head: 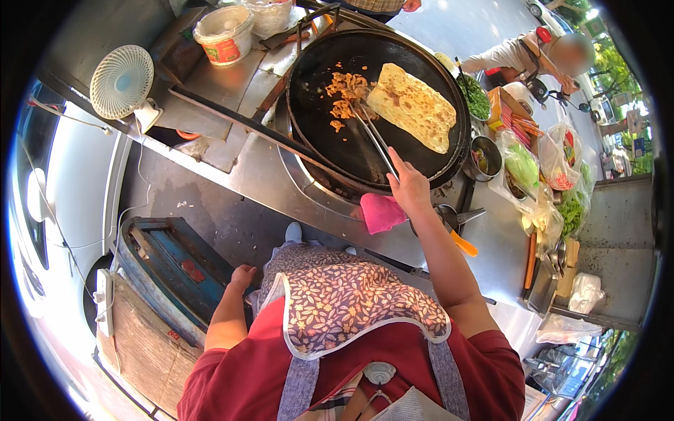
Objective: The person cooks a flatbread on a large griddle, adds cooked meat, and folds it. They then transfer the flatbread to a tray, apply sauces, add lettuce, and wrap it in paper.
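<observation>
My right hand [409, 181] grips a pair of metal tongs [375, 138], whose tips touch chopped browned meat [347, 89] on a large round black griddle [337, 152]. Right of the meat lies a folded golden flatbread [412, 108], flat on the griddle. A pink cloth [383, 212] rests at the griddle's near edge, just below my right hand. My left hand [244, 276] hangs low beside the floral apron, away from the counter; its fingers are curled and I see nothing in them.
Right of the griddle stand a bowl of chopped greens [475, 97], a metal pot [483, 158], bagged lettuce [521, 160] and an orange-handled tool [463, 243]. On the left are a small fan [121, 82] and a white bucket [224, 37]. A person [547, 55] sits on a scooter beyond.
</observation>
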### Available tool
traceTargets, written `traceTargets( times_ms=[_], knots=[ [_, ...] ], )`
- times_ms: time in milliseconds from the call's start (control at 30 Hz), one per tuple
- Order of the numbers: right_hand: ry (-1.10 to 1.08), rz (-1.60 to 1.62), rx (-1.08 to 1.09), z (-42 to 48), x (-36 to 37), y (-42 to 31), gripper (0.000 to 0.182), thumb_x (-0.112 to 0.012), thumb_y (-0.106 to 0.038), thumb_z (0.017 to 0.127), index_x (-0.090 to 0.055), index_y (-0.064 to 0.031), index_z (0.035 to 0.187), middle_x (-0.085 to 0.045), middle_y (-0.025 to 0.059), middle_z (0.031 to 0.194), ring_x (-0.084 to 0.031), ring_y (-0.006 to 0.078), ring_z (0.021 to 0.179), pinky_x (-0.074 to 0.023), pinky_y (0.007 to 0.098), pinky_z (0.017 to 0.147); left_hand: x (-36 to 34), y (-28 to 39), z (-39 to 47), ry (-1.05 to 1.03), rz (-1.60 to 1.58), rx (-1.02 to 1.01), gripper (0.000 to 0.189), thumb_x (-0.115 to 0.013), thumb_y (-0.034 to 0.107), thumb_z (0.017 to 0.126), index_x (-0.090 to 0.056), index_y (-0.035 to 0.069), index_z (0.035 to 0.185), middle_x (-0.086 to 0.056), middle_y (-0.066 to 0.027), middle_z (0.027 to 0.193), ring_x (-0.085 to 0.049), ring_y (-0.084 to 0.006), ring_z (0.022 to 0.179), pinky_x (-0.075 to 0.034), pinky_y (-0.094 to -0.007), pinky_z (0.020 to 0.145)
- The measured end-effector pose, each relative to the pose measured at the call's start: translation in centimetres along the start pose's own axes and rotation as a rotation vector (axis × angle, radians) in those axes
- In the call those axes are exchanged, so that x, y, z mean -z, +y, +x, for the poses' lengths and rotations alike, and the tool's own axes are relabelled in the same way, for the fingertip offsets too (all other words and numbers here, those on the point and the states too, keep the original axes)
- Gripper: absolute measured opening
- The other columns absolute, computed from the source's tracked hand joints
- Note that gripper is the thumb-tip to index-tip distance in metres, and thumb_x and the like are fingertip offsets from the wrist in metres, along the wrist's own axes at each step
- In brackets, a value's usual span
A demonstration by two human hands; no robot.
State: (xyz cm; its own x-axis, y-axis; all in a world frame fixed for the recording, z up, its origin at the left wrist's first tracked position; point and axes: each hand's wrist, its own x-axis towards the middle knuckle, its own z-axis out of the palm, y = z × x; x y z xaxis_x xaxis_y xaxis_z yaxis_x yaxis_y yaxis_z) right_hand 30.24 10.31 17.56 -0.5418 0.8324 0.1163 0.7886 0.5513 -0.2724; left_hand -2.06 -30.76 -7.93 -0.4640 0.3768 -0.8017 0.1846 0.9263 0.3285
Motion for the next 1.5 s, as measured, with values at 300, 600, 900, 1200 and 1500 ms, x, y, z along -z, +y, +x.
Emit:
traceTargets(
  times_ms=[300,600,900,1200,1500],
  knots=[
    [-0.075,-0.039,0.033,-1.4,3.0,0.8,0.072,-0.066,-0.021,0.085,-0.034,-0.0256,0.148,-0.057,0.0094,0.086,-0.062,0.0312,0.071,-0.0515,0.0403,0.065,0.6,3.7,-0.8,0.045,-0.057,-0.031,0.038,-0.069,0.036,0.086,-0.070,0.005,0.108,-0.072,-0.0130,0.100,-0.068,-0.0255,0.095,-0.051,-0.0372,0.083],
    [-0.336,0.900,-0.423,1.1,1.0,-0.1,0.060,-0.062,-0.017,0.092,-0.039,-0.0191,0.147,-0.062,0.0063,0.074,-0.050,0.0123,0.046,-0.0458,0.0287,0.047,0.2,5.6,0.6,0.028,-0.067,-0.147,0.036,-0.067,0.032,0.089,-0.067,0.003,0.110,-0.071,-0.0099,0.097,-0.064,-0.0187,0.086,-0.050,-0.0333,0.076],
    [0.031,0.295,-0.064,1.4,0.0,0.0,0.064,-0.068,-0.018,0.085,-0.043,-0.0231,0.144,-0.064,0.0105,0.083,-0.062,0.0261,0.066,-0.0503,0.0384,0.060,0.0,1.4,0.8,0.015,-0.044,-0.002,0.038,-0.067,0.036,0.088,-0.068,0.005,0.110,-0.071,-0.0135,0.104,-0.067,-0.0264,0.099,-0.050,-0.0380,0.086],
    [0.065,-0.011,-0.062,4.3,-1.1,-2.2,0.069,-0.068,-0.023,0.085,-0.037,-0.0164,0.146,-0.059,0.0107,0.080,-0.061,0.0295,0.065,-0.0497,0.0402,0.061,1.3,3.0,-0.3,0.010,-0.093,-0.020,0.036,-0.067,0.034,0.088,-0.069,0.004,0.109,-0.071,-0.0139,0.103,-0.067,-0.0259,0.098,-0.051,-0.0370,0.085],
    [-0.221,0.832,-0.490,6.9,-1.1,-4.0,0.056,-0.061,-0.019,0.093,-0.041,-0.0120,0.145,-0.059,0.0054,0.071,-0.056,0.0140,0.056,-0.0452,0.0316,0.047,3.1,3.6,2.6,0.011,-0.142,-0.106,0.035,-0.067,0.032,0.088,-0.068,0.003,0.108,-0.071,-0.0123,0.101,-0.067,-0.0232,0.094,-0.051,-0.0356,0.083]
  ],
)
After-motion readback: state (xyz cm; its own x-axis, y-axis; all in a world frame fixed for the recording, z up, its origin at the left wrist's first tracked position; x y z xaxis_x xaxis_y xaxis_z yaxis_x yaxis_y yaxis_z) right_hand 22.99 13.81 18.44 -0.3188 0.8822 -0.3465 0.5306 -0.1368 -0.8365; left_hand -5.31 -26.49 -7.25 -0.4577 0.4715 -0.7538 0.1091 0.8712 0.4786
